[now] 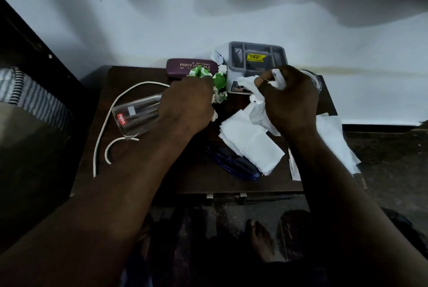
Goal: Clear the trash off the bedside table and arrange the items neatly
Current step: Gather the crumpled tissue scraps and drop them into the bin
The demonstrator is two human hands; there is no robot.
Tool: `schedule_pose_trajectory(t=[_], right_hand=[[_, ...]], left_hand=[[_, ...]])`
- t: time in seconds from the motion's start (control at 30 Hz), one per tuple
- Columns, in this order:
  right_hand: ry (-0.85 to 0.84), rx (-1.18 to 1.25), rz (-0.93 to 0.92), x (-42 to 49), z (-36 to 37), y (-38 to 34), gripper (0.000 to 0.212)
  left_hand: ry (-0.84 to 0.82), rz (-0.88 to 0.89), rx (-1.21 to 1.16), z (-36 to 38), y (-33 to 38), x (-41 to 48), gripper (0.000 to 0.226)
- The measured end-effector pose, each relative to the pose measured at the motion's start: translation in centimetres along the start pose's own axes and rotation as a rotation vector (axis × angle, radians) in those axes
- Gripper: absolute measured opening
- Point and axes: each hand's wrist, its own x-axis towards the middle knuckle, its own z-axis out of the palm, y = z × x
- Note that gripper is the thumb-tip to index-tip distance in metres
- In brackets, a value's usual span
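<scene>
On the dark wooden bedside table, my left hand grips a crumpled green-and-white wrapper. My right hand holds crumpled white tissue just above the tabletop. Flat white tissues lie below it, partly covering a pair of blue glasses. A purple spectacle case sits at the back. A clear glass tumbler with a red label lies on its side at the left, across a white cable. More white paper lies under my right forearm.
A grey compartment organiser with a yellow price sticker stands at the back right, a small scrap of paper beside it. A white bedsheet lies behind the table. A striped cloth is at the left. My bare foot is on the floor below.
</scene>
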Motion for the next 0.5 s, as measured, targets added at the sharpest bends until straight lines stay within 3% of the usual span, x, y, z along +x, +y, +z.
schedule_pose_trajectory(t=[0.13,0.3,0.37,0.43,0.5], right_hand=[[0.04,0.085,0.041,0.3,-0.4,0.4,0.02],[0.025,0.099,0.056,0.4,-0.5,0.4,0.013],[0.015,0.084,0.03,0.2,-0.4,0.0,0.021],[-0.038,0.076,0.012,-0.1,-0.2,-0.2,0.006],[-0.092,0.072,0.01,-0.5,0.1,-0.7,0.018]], left_hand=[[0.115,-0.034,-0.171,-0.7,-0.4,0.4,0.029],[0.289,-0.119,-0.578,-1.6,-0.9,0.7,0.015],[0.299,-0.204,-0.729,-1.8,-1.0,0.9,0.014],[0.271,-0.288,-0.805,-2.0,-1.3,1.2,0.027],[0.245,-0.337,-0.892,-2.1,-1.7,1.5,0.025]])
